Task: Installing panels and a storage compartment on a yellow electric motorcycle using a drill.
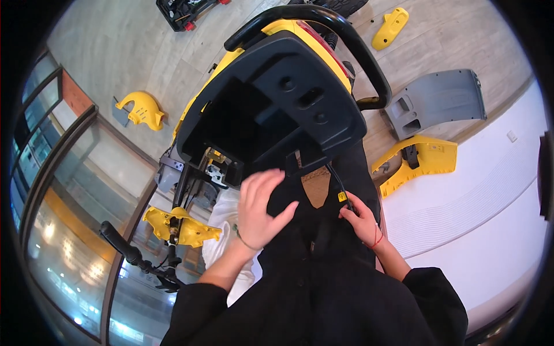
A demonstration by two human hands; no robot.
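Observation:
My left hand point(262, 213) is raised with its fingers apart and holds nothing, just below the lower edge of a black moulded compartment point(254, 104) on a yellow-and-black vehicle body. My right hand point(359, 222) is closed on a thin black cable point(336, 179) that runs down from under the compartment's right part; a small yellow tag point(341, 196) is on the cable by my fingertips. A tan surface point(316, 190) shows in a gap between dark parts. A black curved rail point(378, 81) arches round the compartment's top and right.
Yellow panels point(438, 155) point(144, 109) point(391, 29) and a grey panel point(444, 95) lie around the vehicle. A black handlebar point(121, 245) with a yellow housing point(193, 230) stands lower left. A black tool case point(173, 11) sits at top, a glass partition point(75, 202) at left, a white platform point(473, 230) at right.

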